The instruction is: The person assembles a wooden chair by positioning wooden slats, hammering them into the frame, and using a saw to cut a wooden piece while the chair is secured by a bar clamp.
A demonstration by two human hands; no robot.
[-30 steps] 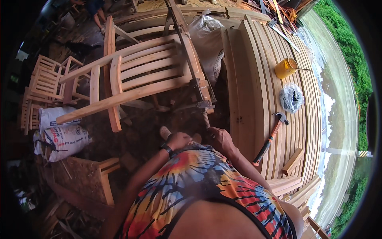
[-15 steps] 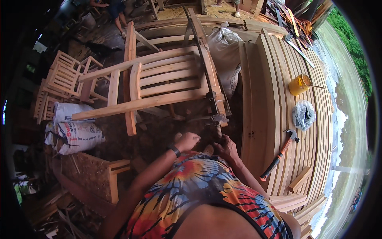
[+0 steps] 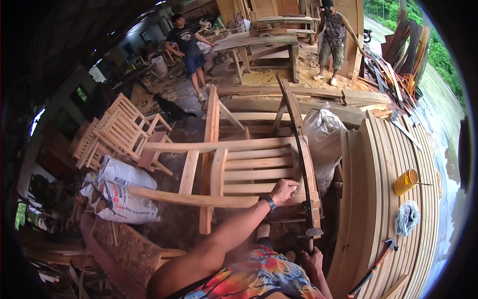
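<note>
A wooden chair frame (image 3: 239,201) with a slatted back lies on its side across wooden supports. At its right end a long bar clamp (image 3: 307,192) runs away from me, its jaw and threaded screw (image 3: 311,244) at the near end. My right hand (image 3: 312,261) is closed around the end of that screw. Wearing a dark wristband, my left hand (image 3: 285,192) reaches over the near rail to the slats' right end. Its fingers are curled; whether they pinch anything is hidden.
Stacked planks (image 3: 393,174) on the right carry a hammer (image 3: 374,268), a yellow jar (image 3: 406,182) and a plastic bag (image 3: 407,218). White sacks (image 3: 127,194) and slatted chairs (image 3: 122,127) stand left. Two people (image 3: 186,50) are near a far workbench (image 3: 254,41).
My left hand has moved forward and right, from beside the clamp's screw to the chair frame. My right hand stays at the screw. The view has tilted up, bringing the people into sight.
</note>
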